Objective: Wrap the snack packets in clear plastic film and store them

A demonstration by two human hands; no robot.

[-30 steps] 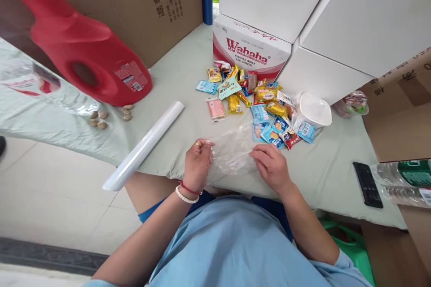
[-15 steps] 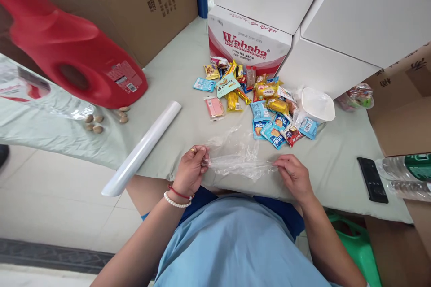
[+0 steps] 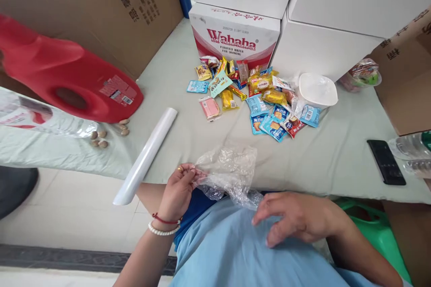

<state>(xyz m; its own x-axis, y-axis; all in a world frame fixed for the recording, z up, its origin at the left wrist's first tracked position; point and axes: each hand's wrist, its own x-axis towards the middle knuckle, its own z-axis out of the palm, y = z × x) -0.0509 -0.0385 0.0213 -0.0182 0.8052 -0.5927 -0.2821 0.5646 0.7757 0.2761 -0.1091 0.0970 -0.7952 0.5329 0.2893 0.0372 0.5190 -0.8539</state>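
Note:
My left hand [image 3: 182,186] pinches one end of a crumpled clear plastic bag [image 3: 232,166] at the table's front edge. Part of the bag hangs over my lap. My right hand [image 3: 291,217] is off the bag, raised in front of my blue shirt with thumb and fingers apart and nothing between them. Beyond the bag lies a pile of wrapped snacks [image 3: 259,103] in yellow, blue and red packets. A white bowl [image 3: 318,92] with clear plastic in it stands at the right of the pile.
Left of the bag, a white roll [image 3: 146,157] juts over the table edge. A red jug [image 3: 70,76], a clear bottle [image 3: 47,110] and several brown nuts [image 3: 101,139] lie farther left. A Wahaha carton [image 3: 235,38] stands behind the snacks. At right are a black phone [image 3: 386,161] and bottles [image 3: 411,145].
My right hand has let go of the bag, moved down toward my body and spread its fingers. The stretched bag has gone slack, still held by my left hand. The view has shifted slightly.

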